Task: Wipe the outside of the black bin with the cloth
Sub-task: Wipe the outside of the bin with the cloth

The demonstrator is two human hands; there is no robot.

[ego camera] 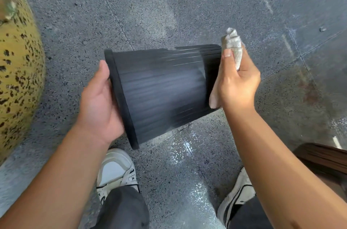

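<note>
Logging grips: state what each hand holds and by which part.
Left hand holds the black bin at its rim end. Right hand grips the bunched cloth around its middle.

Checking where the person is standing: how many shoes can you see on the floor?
2. The left shoe is below the black bin, by the left forearm. The right shoe is partly hidden behind the right forearm. Trouser legs cover both ankles.

floor (169, 3): grey speckled stone, thin joint lines | wet sheen on the near part, between the feet | left shoe (116, 168): white, standing on it | right shoe (238, 191): white with dark trim, standing on it, partly behind the forearm
</note>
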